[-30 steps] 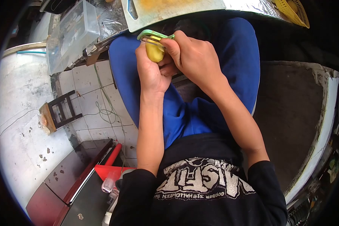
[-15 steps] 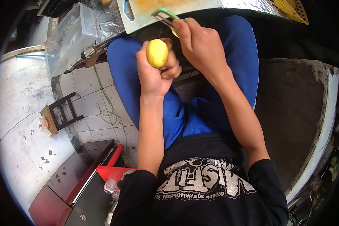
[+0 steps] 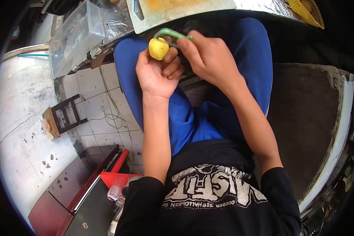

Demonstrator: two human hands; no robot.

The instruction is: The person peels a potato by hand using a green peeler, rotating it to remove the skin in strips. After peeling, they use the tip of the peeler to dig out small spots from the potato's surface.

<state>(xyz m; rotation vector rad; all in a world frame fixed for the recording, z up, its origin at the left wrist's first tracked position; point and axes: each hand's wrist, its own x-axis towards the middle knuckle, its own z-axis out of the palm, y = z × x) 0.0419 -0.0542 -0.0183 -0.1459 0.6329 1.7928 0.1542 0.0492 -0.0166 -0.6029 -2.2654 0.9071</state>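
Note:
A peeled yellow potato (image 3: 158, 49) with a small dark spot sits in the fingers of my left hand (image 3: 157, 76), held up above my lap. My right hand (image 3: 212, 57) is closed around a green-handled peeler (image 3: 170, 33). The peeler's curved head is at the potato's upper edge; blur hides whether its blade touches the surface. Beyond both hands lies a white cutting board (image 3: 161, 15) with an orange-yellow stain.
A clear plastic box (image 3: 76, 37) stands at the table's left end. A yellow basket (image 3: 306, 11) is at the far right. On the tiled floor are a small wooden stool (image 3: 65, 118) and a thin green cord (image 3: 110, 94). A red object (image 3: 120, 161) lies by my left elbow.
The peeler has moved left and down from above the board to the potato's top. My left hand has shifted slightly left, turning the potato and opening its palm more toward me.

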